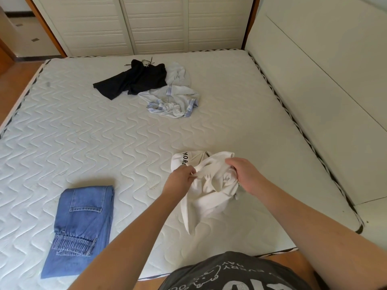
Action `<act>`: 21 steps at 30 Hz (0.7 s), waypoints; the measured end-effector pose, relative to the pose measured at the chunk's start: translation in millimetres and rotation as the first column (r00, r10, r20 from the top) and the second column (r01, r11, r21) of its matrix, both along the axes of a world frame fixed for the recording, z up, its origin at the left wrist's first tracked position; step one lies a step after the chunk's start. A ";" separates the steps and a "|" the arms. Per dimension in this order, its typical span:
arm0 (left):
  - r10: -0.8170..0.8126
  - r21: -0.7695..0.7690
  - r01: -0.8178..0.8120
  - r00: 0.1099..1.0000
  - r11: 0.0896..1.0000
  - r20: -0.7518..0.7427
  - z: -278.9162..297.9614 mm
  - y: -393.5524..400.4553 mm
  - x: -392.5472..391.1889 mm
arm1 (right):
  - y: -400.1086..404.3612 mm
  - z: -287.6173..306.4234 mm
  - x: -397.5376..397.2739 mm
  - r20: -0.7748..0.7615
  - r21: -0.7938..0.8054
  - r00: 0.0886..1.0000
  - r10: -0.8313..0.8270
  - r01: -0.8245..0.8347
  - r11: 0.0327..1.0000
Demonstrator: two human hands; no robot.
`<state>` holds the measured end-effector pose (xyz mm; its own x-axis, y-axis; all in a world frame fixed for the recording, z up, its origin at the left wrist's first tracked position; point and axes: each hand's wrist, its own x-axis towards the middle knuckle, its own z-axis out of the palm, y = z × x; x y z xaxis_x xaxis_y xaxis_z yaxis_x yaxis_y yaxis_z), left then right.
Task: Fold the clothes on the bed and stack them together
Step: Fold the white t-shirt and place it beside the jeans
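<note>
**White garment bunched between both hands, not yet spread**

Held just above the bed (88,130), near its front edge: a white garment (206,185) with dark lettering, crumpled, its loose end trailing down and toward the person. Left hand (181,177) pinching a fold on the garment's left side, fingers (191,174) curled tight on the cloth. Right hand (244,174) gripping the bunched right side, fingers curled round it too. Both hands equally near; cloth directly between them. Long axis hard to call while bunched, seemingly running from the lettered top edge away from the person down to the hanging tail. Likely next: finding shoulders or hem and spreading flat on the bed.

Left of the white garment, close to the front edge: folded blue jeans (83,225), probably the start of the stack. Beyond the white garment, well apart toward the far side: a black garment (134,81) touching a crumpled pale checked shirt (173,99).

Hidden: garment type, sleeves and collar lost in folds; lettering cut off by a crease; fingertips of the right hand buried in cloth.
</note>
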<state>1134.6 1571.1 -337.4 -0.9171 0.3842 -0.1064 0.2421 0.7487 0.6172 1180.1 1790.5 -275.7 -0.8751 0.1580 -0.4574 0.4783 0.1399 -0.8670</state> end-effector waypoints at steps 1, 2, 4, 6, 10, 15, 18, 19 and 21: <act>0.015 -0.087 -0.016 1.000 0.996 -0.017 2.5 -0.7 -2.2 | 0.2 -1.0 0.7 0.007 0.014 1.000 0.016 -0.016 1.000; 0.031 -0.148 -0.035 0.999 0.988 -0.033 4.6 -1.0 -3.8 | -0.1 -2.3 0.9 0.007 0.019 1.000 0.029 -0.030 0.999; 0.065 -0.110 -0.068 0.997 0.992 -0.030 11.2 0.0 -3.6 | -1.6 -2.4 0.1 -0.008 0.008 0.998 0.070 -0.070 0.998; 0.092 0.079 -0.094 0.995 0.992 0.036 20.2 3.5 -0.5 | -1.8 -1.0 -2.1 -0.028 -0.030 0.995 0.095 -0.096 0.995; -0.027 0.262 -0.011 0.990 0.965 0.139 34.6 13.9 6.9 | -1.3 9.5 -6.2 -0.068 -0.170 0.990 0.126 -0.136 0.976; -0.101 0.299 -0.007 0.933 0.954 0.345 44.4 31.4 9.9 | -7.5 16.9 -13.2 -0.137 -0.272 0.971 0.197 -0.228 0.935; -0.026 0.218 -0.051 0.942 0.975 0.335 48.9 39.9 3.6 | -7.4 20.1 -17.1 -0.144 -0.199 0.971 0.189 -0.215 0.956; 0.002 0.206 -0.076 0.940 0.976 0.341 49.9 41.6 0.9 | -5.9 20.1 -17.4 -0.149 -0.157 0.972 0.181 -0.204 0.966; 0.028 0.250 -0.130 0.927 0.960 0.374 53.1 44.7 -2.7 | -2.1 19.6 -16.5 -0.164 -0.094 0.972 0.169 -0.186 0.978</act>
